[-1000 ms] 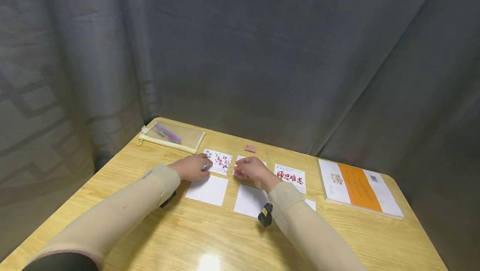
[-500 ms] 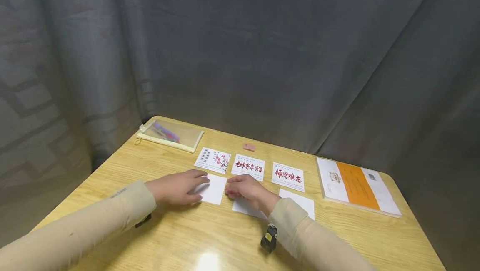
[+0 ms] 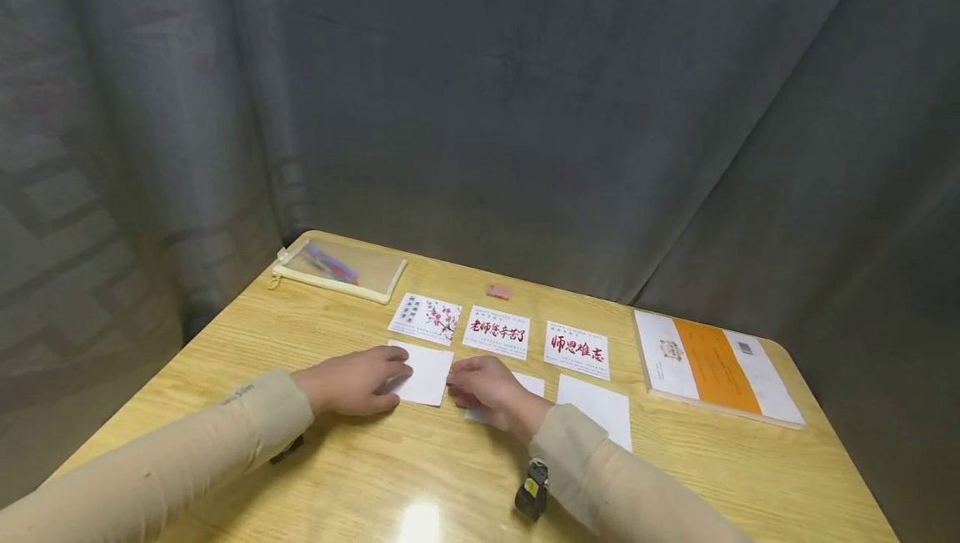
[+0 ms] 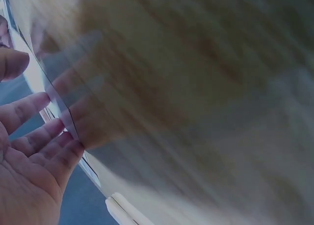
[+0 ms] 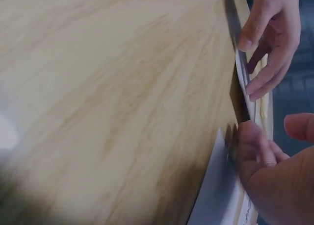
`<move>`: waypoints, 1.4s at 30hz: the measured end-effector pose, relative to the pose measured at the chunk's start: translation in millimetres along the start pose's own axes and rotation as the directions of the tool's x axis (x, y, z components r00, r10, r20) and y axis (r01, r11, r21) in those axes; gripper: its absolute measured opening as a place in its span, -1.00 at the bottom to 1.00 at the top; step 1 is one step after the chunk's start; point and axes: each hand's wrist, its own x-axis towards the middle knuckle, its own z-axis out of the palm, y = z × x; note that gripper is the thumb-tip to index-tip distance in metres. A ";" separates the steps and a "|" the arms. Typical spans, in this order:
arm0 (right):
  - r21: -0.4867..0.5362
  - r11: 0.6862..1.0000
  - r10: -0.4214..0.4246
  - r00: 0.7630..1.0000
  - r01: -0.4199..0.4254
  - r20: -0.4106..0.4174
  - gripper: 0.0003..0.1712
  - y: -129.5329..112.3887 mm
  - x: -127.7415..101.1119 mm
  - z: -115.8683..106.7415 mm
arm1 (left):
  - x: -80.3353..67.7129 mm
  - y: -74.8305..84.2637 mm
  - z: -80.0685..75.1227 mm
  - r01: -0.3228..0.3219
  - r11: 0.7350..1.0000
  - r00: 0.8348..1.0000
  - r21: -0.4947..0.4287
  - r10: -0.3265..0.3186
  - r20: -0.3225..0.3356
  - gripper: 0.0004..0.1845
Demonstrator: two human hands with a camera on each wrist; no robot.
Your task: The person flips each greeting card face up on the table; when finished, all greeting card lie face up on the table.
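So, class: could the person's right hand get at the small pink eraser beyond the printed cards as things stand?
Probably yes: the right hand rests on a blank card, and only flat printed cards lie between it and the pink eraser.

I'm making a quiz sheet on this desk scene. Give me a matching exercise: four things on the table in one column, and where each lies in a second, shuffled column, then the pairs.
Things:
1. pencil pouch
2. pink eraser
3. orange-and-white book
4. blank card

Places:
A. under the fingers of the left hand
B. at the table's right end
C. at the far left corner
D. just beyond the middle printed card

Pairs: 1-C, 2-D, 3-B, 4-A
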 end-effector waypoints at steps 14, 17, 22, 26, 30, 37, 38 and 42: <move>0.093 0.995 -0.028 0.997 0.035 -0.067 -0.91 7.5 6.3 16.1 | 0.2 -1.4 7.0 -0.046 0.998 0.996 -0.033 0.044 -0.074 -0.51; 0.091 0.995 -0.037 0.998 0.042 -0.057 -0.91 7.2 6.0 12.4 | -0.7 -2.1 6.7 -0.040 0.999 0.997 -0.014 0.039 -0.060 -0.45; 0.132 0.990 -0.036 0.999 0.039 -0.025 -0.89 3.9 5.5 -2.4 | -2.3 -6.2 1.2 -0.079 0.995 0.990 0.067 0.086 -0.113 -0.45; 0.212 0.977 -0.035 0.999 0.034 0.003 -0.85 -1.0 4.7 -14.5 | -1.3 -13.2 -5.4 -0.107 0.987 0.970 0.121 0.130 -0.207 -0.54; 0.264 0.964 -0.043 0.998 0.031 0.037 -0.84 -4.1 4.1 -22.2 | 0.8 -19.5 -9.8 -0.132 0.983 0.938 0.126 0.165 -0.304 -0.67; 0.286 0.958 -0.037 0.998 0.020 0.053 -0.88 -6.0 5.9 -26.8 | 6.2 -22.7 -14.0 -0.120 0.993 0.900 0.015 0.115 -0.421 -0.83; 0.288 0.957 -0.033 0.998 0.017 0.050 -0.88 -6.5 6.3 -27.2 | 7.0 -22.9 -14.5 -0.106 0.994 0.898 -0.023 0.085 -0.433 -0.85; 0.276 0.961 -0.025 0.999 0.013 0.041 -0.84 -7.1 8.1 -28.0 | 9.6 -22.3 -16.1 -0.071 0.980 0.888 -0.184 -0.022 -0.460 -0.92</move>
